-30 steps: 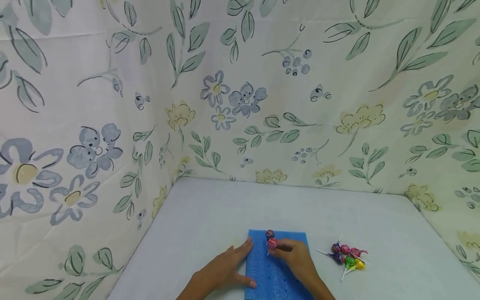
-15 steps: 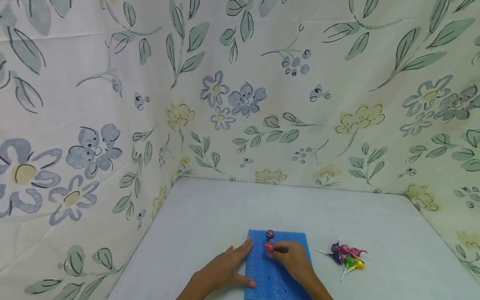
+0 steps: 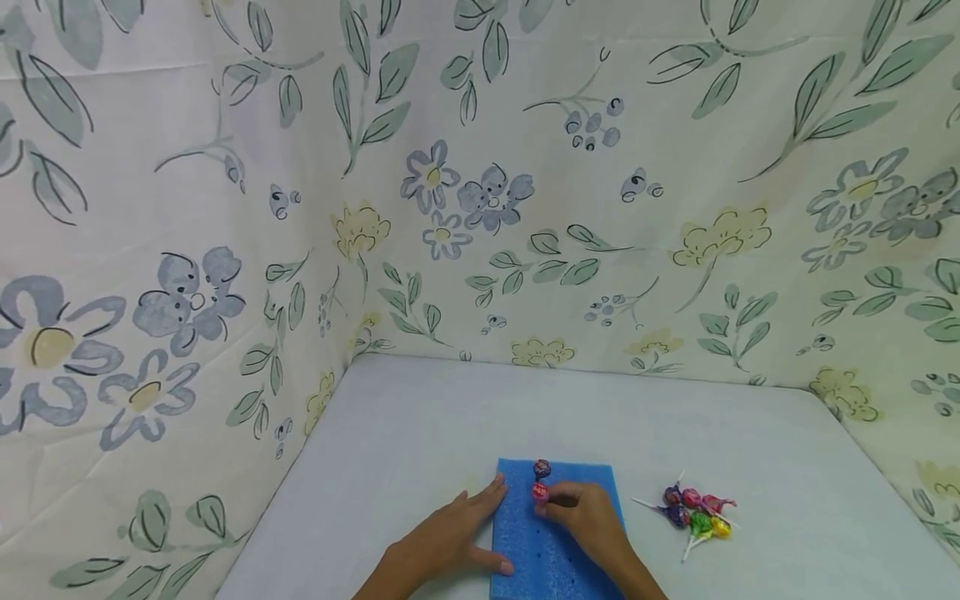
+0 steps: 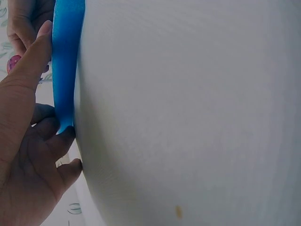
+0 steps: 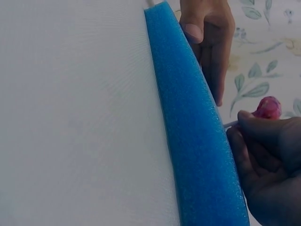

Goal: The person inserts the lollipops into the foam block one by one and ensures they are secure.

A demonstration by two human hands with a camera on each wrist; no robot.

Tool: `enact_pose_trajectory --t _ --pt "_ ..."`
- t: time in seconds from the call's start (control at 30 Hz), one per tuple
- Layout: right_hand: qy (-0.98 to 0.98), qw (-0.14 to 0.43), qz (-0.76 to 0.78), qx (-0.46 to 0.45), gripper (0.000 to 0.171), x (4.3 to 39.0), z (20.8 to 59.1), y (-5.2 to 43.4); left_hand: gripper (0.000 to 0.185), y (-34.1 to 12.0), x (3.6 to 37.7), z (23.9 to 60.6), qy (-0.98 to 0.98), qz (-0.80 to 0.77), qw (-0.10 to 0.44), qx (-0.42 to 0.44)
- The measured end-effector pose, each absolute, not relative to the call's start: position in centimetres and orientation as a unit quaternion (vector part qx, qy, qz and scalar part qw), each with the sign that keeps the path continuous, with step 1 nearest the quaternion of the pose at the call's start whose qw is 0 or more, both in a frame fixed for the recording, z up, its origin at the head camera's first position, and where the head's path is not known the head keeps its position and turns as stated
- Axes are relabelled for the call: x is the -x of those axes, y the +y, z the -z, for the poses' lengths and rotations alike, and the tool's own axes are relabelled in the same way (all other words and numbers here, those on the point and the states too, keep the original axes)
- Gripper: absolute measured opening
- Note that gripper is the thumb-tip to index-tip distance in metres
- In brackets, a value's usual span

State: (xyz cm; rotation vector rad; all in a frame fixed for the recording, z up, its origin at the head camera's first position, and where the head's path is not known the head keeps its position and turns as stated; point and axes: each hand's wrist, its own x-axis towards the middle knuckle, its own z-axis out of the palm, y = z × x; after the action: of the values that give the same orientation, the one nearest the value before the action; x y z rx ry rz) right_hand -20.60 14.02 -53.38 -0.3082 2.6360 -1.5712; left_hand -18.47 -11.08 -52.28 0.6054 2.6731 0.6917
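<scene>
Backdrop: cream cloth printed with grey-blue flowers and green leaves [image 3: 480, 192] hangs on the far side and both flanks of the work area.
Surface: plain white tabletop [image 3: 420, 417], with a rectangular blue foam block [image 3: 525, 533] lying flat near the front edge; small dark holes dot its top.
Left hand [image 3: 442, 542]: palm down, fingers straight and spread, resting on the table with the fingertips against the left edge of the foam; the left wrist view shows the thumb laid across the foam's top. It grips nothing.
Right hand [image 3: 588, 521]: fingers curled, pinching the white stick of a pink-wrapped round lollipop [image 3: 540, 492] just below its head, over the foam's upper middle.
Lollipop position: upright at the fingertips, stick meeting the foam; just behind it stands a purple-wrapped lollipop [image 3: 542, 468] near the foam's far edge.
Count: two lollipops on the foam, one foam block, two hands.
Spare sweets: loose pile of wrapped lollipops in purple, pink, green and yellow [image 3: 693, 512] lies on the table right of the foam, apart from it; about six, the exact number is hard to tell.
</scene>
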Motion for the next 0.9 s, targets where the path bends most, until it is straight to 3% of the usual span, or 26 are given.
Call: enact_pose_trajectory --t 0.4,0.9 --pt "0.83 0.064 0.552 0.053 0.03 20.1 53.4 15.8 0.107 -10.7 18.6 51.9 0.934 -0.243 0.176 -0.193" --pt "0.803 0.064 0.593 -0.026 0.036 19.2 52.5 20.1 0.107 -10.7 18.3 51.6 0.934 -0.247 0.168 -0.199"
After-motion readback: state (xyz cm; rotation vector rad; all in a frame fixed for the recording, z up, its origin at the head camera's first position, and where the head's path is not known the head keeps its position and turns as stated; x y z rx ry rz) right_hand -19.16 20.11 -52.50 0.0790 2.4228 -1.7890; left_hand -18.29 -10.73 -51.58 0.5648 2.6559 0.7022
